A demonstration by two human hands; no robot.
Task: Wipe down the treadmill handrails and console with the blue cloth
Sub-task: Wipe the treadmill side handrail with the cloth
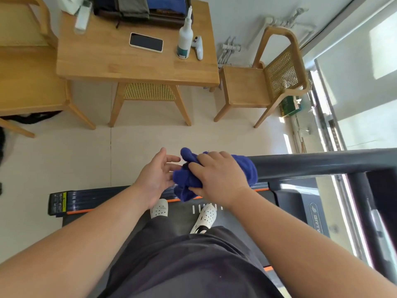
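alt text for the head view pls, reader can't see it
Seen from above, the right hand grips a blue cloth at the end of a dark handrail, the left hand open beside it. The person stands on a treadmill; ahead, a wooden table holds a phone and a bottle.

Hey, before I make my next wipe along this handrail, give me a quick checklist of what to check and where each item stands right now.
1. Cloth held: ok. The right hand grips the blue cloth.
2. Cloth on rail: ok. It is bunched over the near end of the handrail.
3. Other hand free: ok. The left hand is open beside the cloth and holds nothing.
4. Path along rail: ok. Nothing lies on the visible stretch.
5. Footing: ok. Both shoes are on the treadmill.
6. Cloth damp: cannot tell. The spray bottle stands on the table.
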